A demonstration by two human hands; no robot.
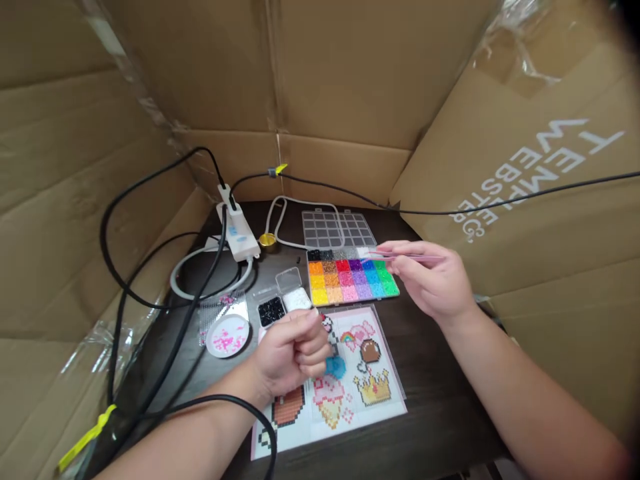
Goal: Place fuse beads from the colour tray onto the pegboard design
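Note:
My left hand (293, 353) is curled into a fist over the pattern sheet (370, 400), with a small blue bead piece (336, 366) at its fingertips. My right hand (430, 280) pinches pink tweezers (400, 257) whose tip reaches over the bead box (350, 279), a tray of many coloured compartments. The sheet shows pixel pictures: a crown, an ice cream, a rainbow. Two small boxes hold black beads (271, 311) and white beads (298, 299) just above my left hand.
A round white dish (228, 335) with pink beads lies at the left. The box's clear lid (337, 229) stands open behind it. A white power adapter (238, 231), a gold knob (267, 241) and black cables (165, 347) cover the left side. Cardboard walls surround the dark table (440, 407).

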